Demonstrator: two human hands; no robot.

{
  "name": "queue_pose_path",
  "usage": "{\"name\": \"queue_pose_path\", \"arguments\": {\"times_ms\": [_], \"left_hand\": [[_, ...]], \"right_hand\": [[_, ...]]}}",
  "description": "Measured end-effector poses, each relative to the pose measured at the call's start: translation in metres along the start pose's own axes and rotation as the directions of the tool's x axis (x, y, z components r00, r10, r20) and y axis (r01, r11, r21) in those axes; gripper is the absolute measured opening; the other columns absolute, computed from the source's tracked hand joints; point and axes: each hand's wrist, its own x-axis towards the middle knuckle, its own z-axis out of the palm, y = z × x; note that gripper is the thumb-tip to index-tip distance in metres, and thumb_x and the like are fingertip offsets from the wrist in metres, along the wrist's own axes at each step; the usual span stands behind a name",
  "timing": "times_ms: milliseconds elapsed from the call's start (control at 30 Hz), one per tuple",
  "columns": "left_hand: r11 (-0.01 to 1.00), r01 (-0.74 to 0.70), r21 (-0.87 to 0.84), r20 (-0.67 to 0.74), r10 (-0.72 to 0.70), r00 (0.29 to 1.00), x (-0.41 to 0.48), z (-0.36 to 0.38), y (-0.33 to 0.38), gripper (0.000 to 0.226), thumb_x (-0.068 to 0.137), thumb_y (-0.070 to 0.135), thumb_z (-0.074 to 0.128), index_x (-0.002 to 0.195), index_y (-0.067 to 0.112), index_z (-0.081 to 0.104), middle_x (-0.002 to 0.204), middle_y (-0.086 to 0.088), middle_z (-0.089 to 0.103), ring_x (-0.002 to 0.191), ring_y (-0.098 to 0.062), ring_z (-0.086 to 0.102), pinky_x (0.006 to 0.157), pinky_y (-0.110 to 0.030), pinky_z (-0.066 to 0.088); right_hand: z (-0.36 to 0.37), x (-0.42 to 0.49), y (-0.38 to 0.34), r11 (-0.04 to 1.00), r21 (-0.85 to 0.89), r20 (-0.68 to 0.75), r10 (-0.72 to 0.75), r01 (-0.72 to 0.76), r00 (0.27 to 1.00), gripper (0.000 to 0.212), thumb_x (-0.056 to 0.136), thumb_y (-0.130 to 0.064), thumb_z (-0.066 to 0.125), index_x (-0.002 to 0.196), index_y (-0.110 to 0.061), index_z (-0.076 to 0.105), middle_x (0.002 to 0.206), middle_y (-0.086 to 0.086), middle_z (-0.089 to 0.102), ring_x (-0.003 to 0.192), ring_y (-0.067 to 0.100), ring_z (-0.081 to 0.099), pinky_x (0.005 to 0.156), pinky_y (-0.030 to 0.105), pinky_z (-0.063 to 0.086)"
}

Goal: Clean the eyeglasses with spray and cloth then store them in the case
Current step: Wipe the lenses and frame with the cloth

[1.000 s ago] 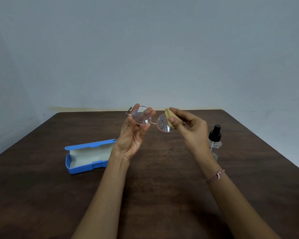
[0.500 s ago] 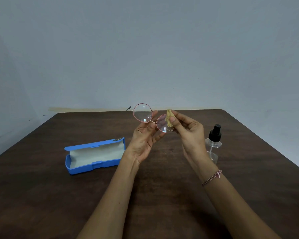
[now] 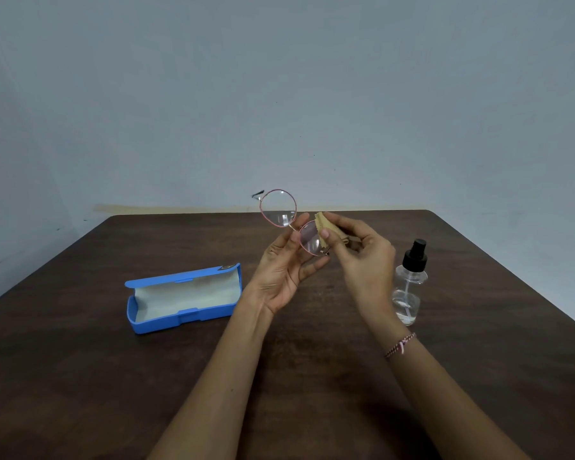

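Observation:
Round pink-rimmed eyeglasses (image 3: 279, 208) are held tilted above the table, one lens high at the left, the other lower at the right. My left hand (image 3: 281, 273) pinches them at the bridge. A small yellow cloth (image 3: 323, 227) is pinched in my right hand (image 3: 362, 257) and pressed on the lower right lens. The blue case (image 3: 183, 297) lies open on the table at the left, its pale lining showing. A clear spray bottle (image 3: 409, 287) with a black nozzle stands upright just right of my right wrist.
The dark brown wooden table (image 3: 80, 376) runs to a grey wall behind. Its right edge slants down at the far right. The case lies a hand's width left of my left forearm.
The glasses have tilted and risen: the left lens has moved up and the right lens down. My left hand has shifted its grip towards the bridge. The cloth stays on the right lens.

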Motion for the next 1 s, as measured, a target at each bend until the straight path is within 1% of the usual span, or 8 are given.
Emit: {"name": "queue_pose_path", "arguments": {"times_ms": [100, 200, 300, 433, 533, 733, 933, 1000], "left_hand": [[1.000, 0.001, -0.006, -0.006, -0.001, 1.000, 0.000, 0.000, 0.000, 0.051, 0.041, 0.037, 0.093, 0.088, 0.024, 0.077, 0.099, 0.002, 0.074, 0.087, -0.013, 0.071, 0.064, -0.025, 0.058], [1.000, 0.018, -0.009, -0.011, -0.018, 1.000, 0.000, -0.002, 0.000, 0.052, 0.038, 0.037, 0.094, 0.085, 0.022, 0.078, 0.093, 0.001, 0.074, 0.082, -0.011, 0.071, 0.063, -0.024, 0.058], [1.000, 0.021, 0.007, -0.007, -0.021, 1.000, 0.001, -0.003, -0.001, 0.051, 0.043, 0.038, 0.092, 0.089, 0.023, 0.077, 0.094, 0.001, 0.074, 0.081, -0.010, 0.071, 0.064, -0.025, 0.058], [0.997, 0.044, 0.058, 0.020, -0.045, 0.999, 0.000, -0.003, 0.001, 0.049, 0.051, 0.041, 0.087, 0.096, 0.026, 0.075, 0.088, 0.002, 0.073, 0.081, -0.015, 0.071, 0.063, -0.032, 0.060], [0.996, 0.056, 0.072, 0.039, -0.059, 0.998, -0.001, -0.002, 0.003, 0.047, 0.053, 0.040, 0.086, 0.097, 0.027, 0.075, 0.087, 0.002, 0.073, 0.082, -0.015, 0.071, 0.064, -0.035, 0.060], [0.990, 0.057, 0.126, 0.076, -0.067, 0.995, -0.002, -0.005, 0.008, 0.047, 0.058, 0.038, 0.084, 0.102, 0.027, 0.073, 0.094, 0.001, 0.074, 0.089, -0.018, 0.071, 0.069, -0.038, 0.059], [0.982, 0.069, 0.177, 0.078, -0.084, 0.993, -0.002, -0.007, 0.010, 0.050, 0.058, 0.035, 0.085, 0.105, 0.027, 0.072, 0.100, 0.000, 0.073, 0.088, -0.023, 0.071, 0.069, -0.041, 0.059], [0.977, 0.080, 0.198, 0.071, -0.096, 0.993, -0.001, -0.007, 0.010, 0.051, 0.058, 0.038, 0.084, 0.106, 0.028, 0.070, 0.102, 0.001, 0.072, 0.087, -0.024, 0.071, 0.069, -0.042, 0.059]], "right_hand": [[0.003, -0.003, 0.001, 0.942, -0.236, 0.034, -0.235, 0.237, 0.971, 0.024, 0.079, -0.014, 0.073, 0.102, -0.021, 0.070, 0.102, -0.007, 0.066, 0.099, 0.007, 0.061, 0.086, 0.016, 0.047], [0.006, -0.004, 0.001, 0.888, -0.322, 0.072, -0.322, 0.328, 0.944, 0.024, 0.079, -0.010, 0.072, 0.103, -0.015, 0.071, 0.100, -0.008, 0.060, 0.098, 0.009, 0.059, 0.087, 0.007, 0.042], [0.005, -0.004, 0.001, 0.867, -0.369, 0.068, -0.334, 0.335, 0.940, 0.024, 0.079, -0.011, 0.072, 0.103, -0.015, 0.071, 0.098, -0.011, 0.057, 0.096, 0.010, 0.058, 0.085, 0.004, 0.039], [0.005, -0.004, 0.001, 0.838, -0.430, 0.075, -0.337, 0.335, 0.939, 0.025, 0.080, -0.010, 0.072, 0.104, -0.015, 0.070, 0.097, -0.009, 0.061, 0.095, 0.010, 0.055, 0.083, 0.000, 0.035], [0.002, -0.002, 0.000, 0.826, -0.453, 0.092, -0.330, 0.335, 0.939, 0.025, 0.081, -0.011, 0.071, 0.105, -0.016, 0.070, 0.097, -0.007, 0.064, 0.095, 0.009, 0.054, 0.082, 0.000, 0.035], [-0.002, 0.001, -0.001, 0.801, -0.477, 0.103, -0.359, 0.363, 0.928, 0.023, 0.080, -0.012, 0.072, 0.103, -0.018, 0.070, 0.093, -0.017, 0.055, 0.091, 0.008, 0.052, 0.079, 0.001, 0.035], [-0.003, 0.003, 0.001, 0.787, -0.490, 0.122, -0.364, 0.375, 0.923, 0.023, 0.081, -0.014, 0.072, 0.103, -0.018, 0.070, 0.092, -0.013, 0.059, 0.090, 0.011, 0.054, 0.078, 0.006, 0.038], [-0.003, 0.003, 0.001, 0.785, -0.497, 0.121, -0.361, 0.371, 0.925, 0.023, 0.081, -0.014, 0.072, 0.104, -0.017, 0.070, 0.094, -0.010, 0.061, 0.090, 0.010, 0.054, 0.077, 0.003, 0.037]]}}
